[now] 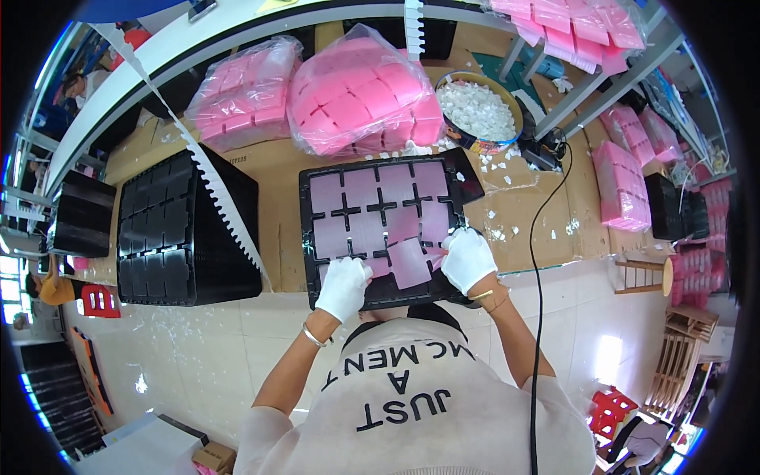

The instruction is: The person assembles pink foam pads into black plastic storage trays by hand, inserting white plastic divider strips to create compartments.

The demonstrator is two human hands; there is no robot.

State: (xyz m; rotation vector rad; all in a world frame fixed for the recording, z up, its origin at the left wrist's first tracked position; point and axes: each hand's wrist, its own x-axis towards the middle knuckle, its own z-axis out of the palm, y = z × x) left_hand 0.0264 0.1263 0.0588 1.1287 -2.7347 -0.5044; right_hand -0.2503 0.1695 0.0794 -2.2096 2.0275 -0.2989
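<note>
From the head view we look down on a black tray (317,237) lying on the cardboard-covered bench (277,170), close to our body. Its square pockets hold pale pink sheets (360,190); most lie flat in their pockets. One loose sheet (409,264) sits tilted over the near row, not yet seated.

Our left hand (343,287), in a white glove, rests on the tray's near left corner, fingers curled down onto it; we cannot tell whether it pinches a sheet or only presses. Our right hand (468,259), also gloved, lies at the near right edge of the tray, fingers narrow and touching the right side of the tilted sheet, seemingly gripping its edge.

We judge the step in hand to be laying sheets into the tray's last near pockets, with the far rows already filled. The next move calls for squaring the tilted sheet to its pocket and pressing it flat, with the left hand steadying the tray.

Beyond the tray lie two clear bags of bright pink blocks (364,95) and a round tin of white bits (479,111), with white scraps scattered on the bench beside it. To our left stands a stack of empty black trays (186,229), well apart from the one we work on. A black cable (538,261) runs down on our right.
</note>
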